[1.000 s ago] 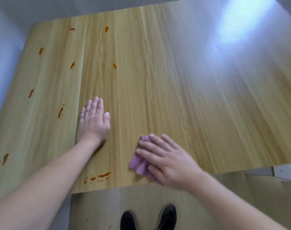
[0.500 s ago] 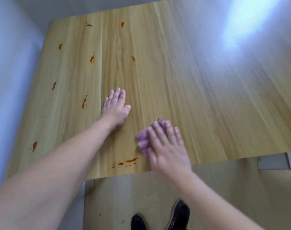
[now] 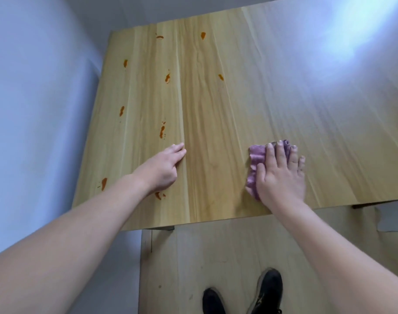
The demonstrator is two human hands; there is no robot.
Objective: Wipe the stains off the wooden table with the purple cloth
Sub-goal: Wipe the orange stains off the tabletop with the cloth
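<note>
Nearest the camera, two black shoes [image 3: 243,293] stand on the pale floor below the table edge. Just past that edge, the right hand [image 3: 280,175] lies flat with fingers spread, pressing the purple cloth [image 3: 257,155] down onto the wooden table [image 3: 284,98]; nothing is pinched, the palm simply pins it. The cloth sits bunched under the fingers and palm, its wrinkled left part showing beside the thumb. It looks soft, thin and light, so it will likely crumple and slide rather than hold a shape; pressing with a flat palm over its middle, or gathering a fold between thumb and fingers, should keep it from slipping out. The left hand [image 3: 164,168] rests open on the wood well apart from the cloth, fingers together, holding nothing, with a small orange stain [image 3: 158,196] just at its wrist. Further off, more orange stains [image 3: 162,132] dot the left part of the table, all well away from the cloth, up to the far edge.
</note>
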